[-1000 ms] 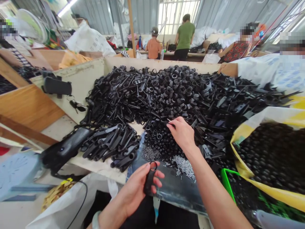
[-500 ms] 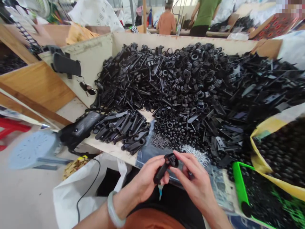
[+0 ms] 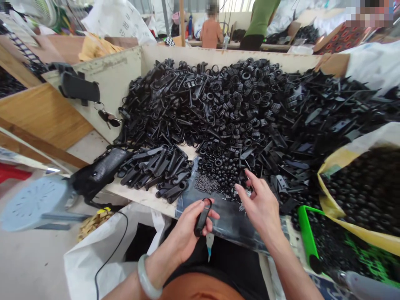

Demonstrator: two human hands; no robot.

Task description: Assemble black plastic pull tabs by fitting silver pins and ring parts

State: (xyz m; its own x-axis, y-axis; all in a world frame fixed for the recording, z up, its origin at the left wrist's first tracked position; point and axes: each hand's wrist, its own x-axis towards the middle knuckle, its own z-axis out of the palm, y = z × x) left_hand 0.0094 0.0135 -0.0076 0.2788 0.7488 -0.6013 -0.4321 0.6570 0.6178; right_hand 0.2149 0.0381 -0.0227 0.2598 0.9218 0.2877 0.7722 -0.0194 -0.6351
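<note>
My left hand [image 3: 186,227] is closed around a black plastic handle-like part [image 3: 202,221] with a ring at its upper end, above the table's front edge. My right hand [image 3: 261,206] is apart from it, thumb and forefinger spread, with nothing visible between them. Its fingertips hover over small round black beads [image 3: 225,170] and partly cover the silvery pins. Left of these lies a small heap of tiny grey pieces [image 3: 206,183]. Similar long black parts [image 3: 170,168] lie in a pile on the left of the table.
A large heap of black plastic parts [image 3: 193,96] fills the walled table. To the right stand a yellow-rimmed sack [image 3: 331,166] of black balls and a green crate [image 3: 308,233]. A blue stool [image 3: 34,200] is at left. People [image 3: 212,31] work at the back.
My right hand has left the black part and moved right and forward to the beads. My left hand keeps the part, now with its ring facing up and showing clear.
</note>
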